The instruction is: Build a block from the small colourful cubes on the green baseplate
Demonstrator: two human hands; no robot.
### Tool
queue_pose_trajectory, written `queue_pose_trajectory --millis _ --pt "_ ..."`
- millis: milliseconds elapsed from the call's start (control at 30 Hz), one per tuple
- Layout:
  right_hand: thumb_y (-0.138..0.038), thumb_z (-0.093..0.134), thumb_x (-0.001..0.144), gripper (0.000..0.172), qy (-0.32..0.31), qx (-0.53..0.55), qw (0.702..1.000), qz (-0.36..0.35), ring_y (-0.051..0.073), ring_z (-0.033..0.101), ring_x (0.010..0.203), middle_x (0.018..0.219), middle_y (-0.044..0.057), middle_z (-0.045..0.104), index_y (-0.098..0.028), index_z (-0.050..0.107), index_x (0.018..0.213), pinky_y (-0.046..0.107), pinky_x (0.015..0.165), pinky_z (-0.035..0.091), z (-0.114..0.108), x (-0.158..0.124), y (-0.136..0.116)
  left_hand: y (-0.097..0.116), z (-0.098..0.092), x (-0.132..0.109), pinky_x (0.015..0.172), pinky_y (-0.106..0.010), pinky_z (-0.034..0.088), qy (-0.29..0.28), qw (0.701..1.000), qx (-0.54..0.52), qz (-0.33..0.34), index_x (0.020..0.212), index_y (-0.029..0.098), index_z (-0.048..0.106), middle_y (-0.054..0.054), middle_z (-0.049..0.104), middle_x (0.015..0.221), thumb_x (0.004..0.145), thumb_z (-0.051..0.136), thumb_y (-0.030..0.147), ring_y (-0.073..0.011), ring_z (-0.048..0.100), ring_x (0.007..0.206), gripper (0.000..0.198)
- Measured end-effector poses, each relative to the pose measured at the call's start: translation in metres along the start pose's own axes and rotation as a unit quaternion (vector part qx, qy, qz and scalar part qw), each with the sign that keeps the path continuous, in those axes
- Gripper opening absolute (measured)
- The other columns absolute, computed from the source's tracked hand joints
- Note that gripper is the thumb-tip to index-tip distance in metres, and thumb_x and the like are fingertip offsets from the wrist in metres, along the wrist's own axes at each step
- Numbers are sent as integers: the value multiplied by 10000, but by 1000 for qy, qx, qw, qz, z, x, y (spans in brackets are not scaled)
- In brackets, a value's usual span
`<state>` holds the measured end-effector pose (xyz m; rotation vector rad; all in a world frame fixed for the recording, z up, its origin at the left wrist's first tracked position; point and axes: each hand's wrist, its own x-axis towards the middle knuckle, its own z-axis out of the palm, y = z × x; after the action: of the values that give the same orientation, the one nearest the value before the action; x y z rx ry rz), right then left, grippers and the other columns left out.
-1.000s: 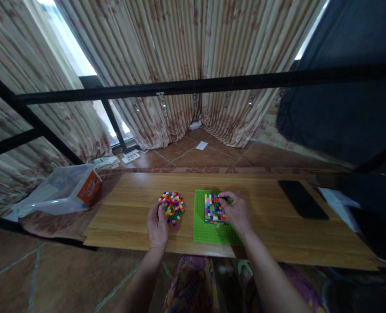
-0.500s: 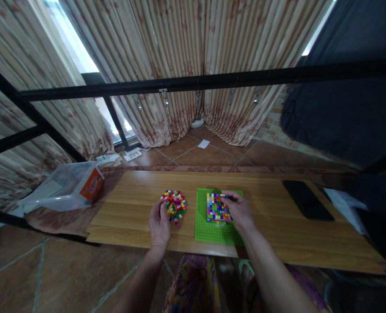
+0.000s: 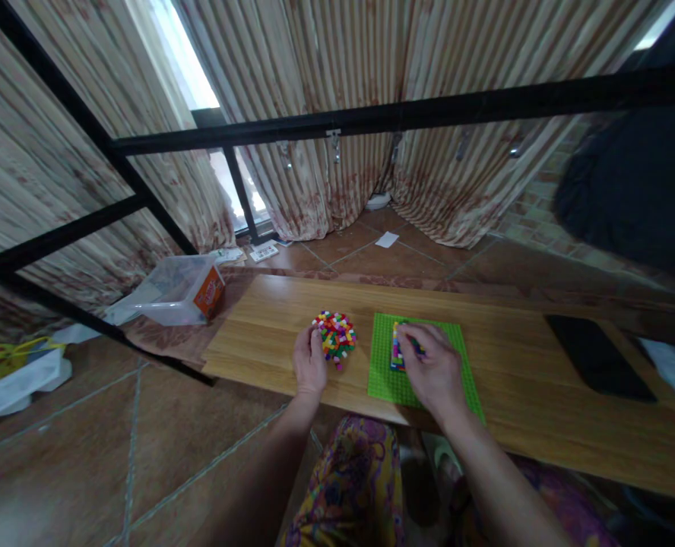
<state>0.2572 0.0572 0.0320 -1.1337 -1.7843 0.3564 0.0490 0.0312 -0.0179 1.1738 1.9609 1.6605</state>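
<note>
A green studded baseplate (image 3: 448, 342) lies on a wooden table (image 3: 514, 380). On it sits a flat block of small many-coloured bricks (image 3: 396, 346), mostly hidden under my right hand (image 3: 434, 368), whose fingers are curled down on top of it. Left of the plate is a loose pile of small coloured bricks (image 3: 335, 335). My left hand (image 3: 309, 366) rests at the pile's near-left edge with fingers bent into the bricks; what they grip is too small to make out.
A black phone (image 3: 598, 353) lies flat at the table's right. A clear plastic box (image 3: 172, 290) with an orange carton stands off the left end. A black metal frame bar (image 3: 406, 114) crosses overhead. Curtains hang behind.
The view has swung left and tilted. My right hand has slid from the block's far right corner to lie over the top of it. My left hand stays at the pile.
</note>
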Motion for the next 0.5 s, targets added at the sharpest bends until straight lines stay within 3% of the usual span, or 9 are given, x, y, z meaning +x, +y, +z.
queue_pose_trajectory --millis 67,167,300,500 --pt "-256 484 908 204 -96 -6 994 -53 199 585 895 922 43 670 -245 686 937 353 837 467 14 -10 -18 1 -1 0 870 -331 472 -1 1000 6 7 1029 160 655 -82 687 998 924 395 421 -192 617 939 383" --pt "-203 477 905 211 -205 -24 976 -66 215 573 904 919 54 661 -238 683 937 363 841 459 41 -23 -35 3 -1 -1 855 -323 474 1 1000 12 11 1020 163 656 -79 689 976 927 388 411 -188 618 916 377" --pt "-176 474 897 218 -252 -51 964 -72 228 556 913 904 70 635 -228 686 913 367 840 453 68 -31 -37 2 -1 -1 857 -325 475 -5 1000 10 11 1041 170 652 -77 688 989 929 387 400 -187 622 916 369" --pt "-142 472 876 219 -274 -116 952 -72 242 545 925 947 93 639 -202 678 921 367 855 439 84 -35 -30 0 0 -1 889 -336 465 0 1000 21 15 1048 169 651 -90 683 1017 927 392 391 -197 616 955 361"
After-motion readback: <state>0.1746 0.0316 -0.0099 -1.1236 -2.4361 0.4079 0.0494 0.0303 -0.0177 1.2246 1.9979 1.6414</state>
